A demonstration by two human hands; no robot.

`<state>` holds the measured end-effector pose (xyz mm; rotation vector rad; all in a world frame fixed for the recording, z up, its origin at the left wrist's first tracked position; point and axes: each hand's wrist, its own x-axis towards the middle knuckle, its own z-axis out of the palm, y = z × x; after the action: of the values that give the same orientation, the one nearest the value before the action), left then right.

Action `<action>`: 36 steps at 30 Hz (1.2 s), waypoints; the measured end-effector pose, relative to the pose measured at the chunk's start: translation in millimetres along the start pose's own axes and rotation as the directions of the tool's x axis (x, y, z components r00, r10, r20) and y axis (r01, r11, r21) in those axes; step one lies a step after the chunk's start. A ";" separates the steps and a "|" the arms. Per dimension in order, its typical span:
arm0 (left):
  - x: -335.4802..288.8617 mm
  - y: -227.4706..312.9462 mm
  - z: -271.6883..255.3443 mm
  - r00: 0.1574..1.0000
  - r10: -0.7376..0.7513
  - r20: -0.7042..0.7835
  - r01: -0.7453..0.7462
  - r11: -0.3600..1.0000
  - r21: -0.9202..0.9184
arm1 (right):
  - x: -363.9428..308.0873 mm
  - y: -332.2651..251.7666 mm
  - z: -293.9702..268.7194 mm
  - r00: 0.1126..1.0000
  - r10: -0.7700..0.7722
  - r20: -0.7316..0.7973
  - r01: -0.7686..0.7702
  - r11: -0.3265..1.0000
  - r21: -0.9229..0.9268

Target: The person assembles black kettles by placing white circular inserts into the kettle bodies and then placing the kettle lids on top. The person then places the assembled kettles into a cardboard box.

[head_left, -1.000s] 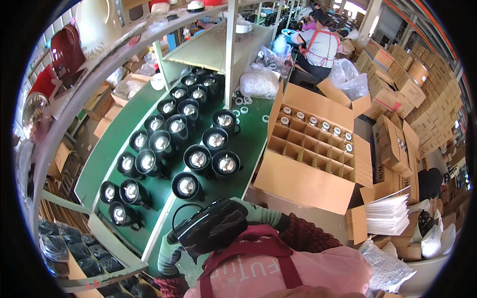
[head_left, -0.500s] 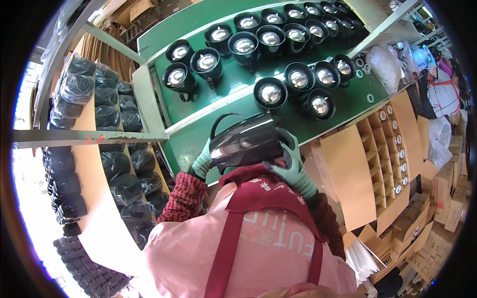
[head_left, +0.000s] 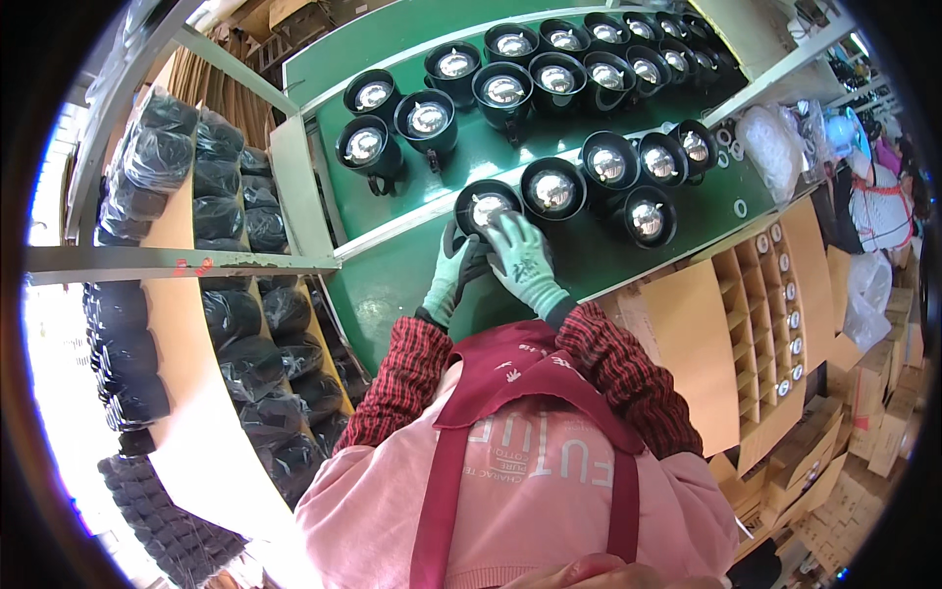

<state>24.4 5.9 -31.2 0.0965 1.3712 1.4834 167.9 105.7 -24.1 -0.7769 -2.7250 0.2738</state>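
A black jug (head_left: 459,212) with a shiny silver liner in its mouth stands upright on the green table, in front of me. My right hand (head_left: 527,263), in a pale green glove, reaches over its near rim. Those fingertips lie at the liner, with the thumb lower at the outer wall. At the jug's near left side, my left hand (head_left: 453,273) is closed around it in a matching glove; its dark-coated fingers are partly hidden. Just right of this jug stands another black jug (head_left: 531,200) with the same kind of liner.
Several similar jugs (head_left: 429,140) fill the green table (head_left: 388,299) farther back. White rings (head_left: 740,208) lie at its right. A divided carton (head_left: 751,329) stands right, and plastic-wrapped black parts (head_left: 250,363) are stacked left. A metal frame bar (head_left: 186,263) crosses at left.
The jug, earlier held sideways near my body between both hands, now stands upright on the table beside the others. Both hands have moved forward with it, my right hand shifting to its rim.
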 end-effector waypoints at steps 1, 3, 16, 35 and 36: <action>12.8 -8.2 -7.8 0.999 0.037 0.001 -0.037 0.999 0.039 | 1.4 -2.1 -22.0 0.995 0.073 -0.075 -0.062 0.989 0.133; 18.0 -5.6 3.4 0.993 0.025 -0.117 -0.022 0.999 0.026 | -6.1 24.5 -27.3 0.862 0.409 -0.299 -0.311 0.894 0.323; 44.4 -3.7 30.2 0.997 0.079 -0.018 -0.080 0.995 -0.059 | 14.2 119.2 35.8 0.485 0.660 0.574 -0.446 -0.378 0.811; -69.5 -70.6 -15.6 0.829 0.385 -0.406 -0.129 0.837 0.531 | -141.1 98.2 63.0 0.563 0.163 0.811 -0.788 -0.193 0.585; -78.6 -81.6 -19.9 0.806 0.412 -0.425 -0.155 0.840 0.520 | -139.9 94.1 57.6 0.577 0.192 0.794 -0.792 -0.104 0.601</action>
<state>95.4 -81.2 -55.7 0.2299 2.2419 1.4557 307.9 103.1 -134.2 -1.3388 -1.4498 2.4468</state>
